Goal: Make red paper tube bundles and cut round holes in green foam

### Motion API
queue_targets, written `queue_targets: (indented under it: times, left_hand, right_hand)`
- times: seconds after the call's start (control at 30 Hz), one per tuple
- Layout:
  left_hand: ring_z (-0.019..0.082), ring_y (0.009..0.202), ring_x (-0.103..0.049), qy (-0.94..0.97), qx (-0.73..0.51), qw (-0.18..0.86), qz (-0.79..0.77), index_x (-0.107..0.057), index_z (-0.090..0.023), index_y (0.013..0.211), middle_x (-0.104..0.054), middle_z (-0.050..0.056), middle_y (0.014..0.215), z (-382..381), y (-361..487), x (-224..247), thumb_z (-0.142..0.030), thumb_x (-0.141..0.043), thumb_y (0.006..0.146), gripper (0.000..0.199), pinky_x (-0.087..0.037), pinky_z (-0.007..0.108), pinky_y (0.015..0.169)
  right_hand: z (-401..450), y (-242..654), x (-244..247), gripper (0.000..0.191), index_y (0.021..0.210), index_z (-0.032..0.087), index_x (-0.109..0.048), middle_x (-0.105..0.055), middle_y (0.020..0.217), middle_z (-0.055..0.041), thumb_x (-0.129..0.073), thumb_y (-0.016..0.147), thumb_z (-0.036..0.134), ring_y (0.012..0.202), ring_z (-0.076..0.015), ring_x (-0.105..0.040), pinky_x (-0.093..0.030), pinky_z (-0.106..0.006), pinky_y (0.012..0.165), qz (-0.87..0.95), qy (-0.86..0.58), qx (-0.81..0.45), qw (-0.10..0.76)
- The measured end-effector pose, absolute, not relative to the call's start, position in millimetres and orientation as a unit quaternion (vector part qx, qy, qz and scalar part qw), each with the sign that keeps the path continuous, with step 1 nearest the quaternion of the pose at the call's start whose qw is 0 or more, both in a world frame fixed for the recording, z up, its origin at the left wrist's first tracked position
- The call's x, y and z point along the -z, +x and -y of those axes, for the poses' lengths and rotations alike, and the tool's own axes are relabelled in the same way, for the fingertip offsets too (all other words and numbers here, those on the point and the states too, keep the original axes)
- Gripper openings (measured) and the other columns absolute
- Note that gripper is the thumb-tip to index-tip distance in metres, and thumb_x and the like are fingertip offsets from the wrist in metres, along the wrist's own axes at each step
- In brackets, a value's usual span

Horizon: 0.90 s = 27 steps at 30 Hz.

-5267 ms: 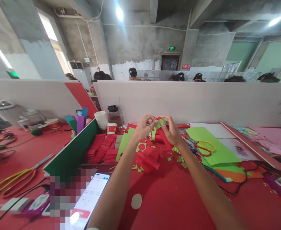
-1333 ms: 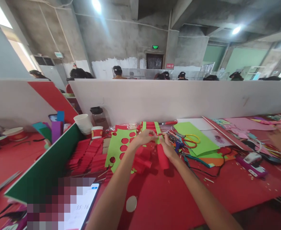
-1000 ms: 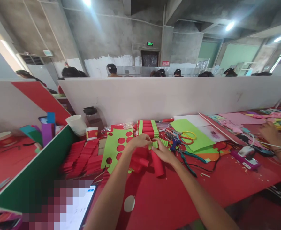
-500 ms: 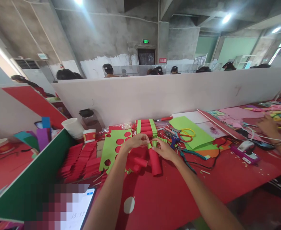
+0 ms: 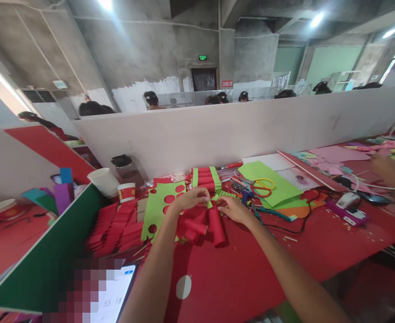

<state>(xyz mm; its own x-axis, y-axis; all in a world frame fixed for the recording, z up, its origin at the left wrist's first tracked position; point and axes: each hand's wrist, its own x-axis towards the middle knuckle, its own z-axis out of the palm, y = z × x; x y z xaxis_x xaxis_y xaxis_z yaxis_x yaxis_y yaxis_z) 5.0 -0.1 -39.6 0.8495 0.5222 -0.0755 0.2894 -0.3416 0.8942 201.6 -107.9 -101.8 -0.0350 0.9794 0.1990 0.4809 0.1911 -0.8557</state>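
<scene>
My left hand is over the middle of the table, its thumb and fingers closed on a small light-green paper strip. This strip is at the upper end of a red paper roll, which lies on the table pointing towards me. Just right of the roll's upper end is my right hand, fingers bent and slightly apart, with nothing visible between them. Another red roll lies below my left hand. Behind both hands sits a bundle of red rolls with green bands.
Left are a green sheet with round holes, stacked red paper strips, a paper cup and a phone. Right are scissors, pliers, green sheets and a purple power strip. A co-worker's hand is far right.
My right hand has drawn slightly right, away from the strip and the roll's upper end. My left hand stays nearly in place. The view has shifted slightly.
</scene>
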Motion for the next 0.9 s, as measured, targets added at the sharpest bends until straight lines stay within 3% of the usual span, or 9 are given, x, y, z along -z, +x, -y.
queue_targets:
  times: [0.27, 0.47, 0.63, 0.77, 0.9]
  left_hand:
    - [0.015, 0.077, -0.064, 0.811, -0.084, 0.527, -0.239, -0.062, -0.017, 0.084, -0.067, 0.002, 0.08, -7, 3, 47, -0.035, -0.069, 0.077, 0.021, -0.051, 0.03, 0.079]
    - [0.016, 0.08, -0.066, 0.811, -0.085, 0.53, -0.231, -0.064, -0.019, 0.085, -0.07, 0.002, 0.081, -7, 2, 47, -0.027, -0.071, 0.072, 0.017, -0.051, 0.03, 0.082]
    - [0.015, 0.077, -0.065, 0.817, -0.076, 0.516, -0.245, -0.063, -0.017, 0.081, -0.068, 0.002, 0.077, -6, 4, 45, -0.025, -0.068, 0.072, 0.013, -0.051, 0.029, 0.078]
    - [0.012, 0.067, -0.058, 0.842, -0.084, 0.484, -0.222, -0.065, -0.017, 0.08, -0.064, 0.0, 0.07, -5, 3, 40, -0.022, -0.064, 0.074, 0.008, -0.048, 0.025, 0.07]
    - [0.012, 0.068, -0.058, 0.846, -0.089, 0.478, -0.217, -0.065, -0.018, 0.079, -0.063, 0.0, 0.072, -3, 1, 37, -0.02, -0.059, 0.075, 0.008, -0.048, 0.025, 0.071]
  right_hand:
    - [107, 209, 90, 0.021, 0.101, 0.021, -0.07, -0.075, 0.093, -0.0058, -0.058, 0.084, 0.018, 0.078, -0.0205, -0.069, -0.049, -0.031, 0.074, 0.678, -0.621, -0.155, 0.361]
    - [113, 252, 78, 0.017, 0.095, 0.019, -0.065, -0.073, 0.086, -0.0081, -0.053, 0.092, 0.03, 0.082, -0.0237, -0.068, -0.042, -0.029, 0.069, 0.575, -0.765, -0.006, 0.29]
    - [117, 269, 85, 0.032, 0.105, 0.014, -0.06, -0.072, 0.09, -0.0153, -0.057, 0.09, 0.043, 0.087, -0.0303, -0.069, -0.041, -0.031, 0.067, 0.536, -0.828, -0.027, 0.161]
    - [114, 263, 88, 0.043, 0.118, 0.01, -0.054, -0.071, 0.103, -0.0204, -0.058, 0.089, 0.041, 0.097, -0.0332, -0.068, -0.043, -0.033, 0.072, 0.542, -0.827, -0.038, 0.144]
    - [110, 256, 88, 0.045, 0.122, 0.008, -0.051, -0.07, 0.103, -0.0226, -0.06, 0.086, 0.034, 0.1, -0.035, -0.068, -0.043, -0.034, 0.074, 0.533, -0.832, -0.042, 0.146]
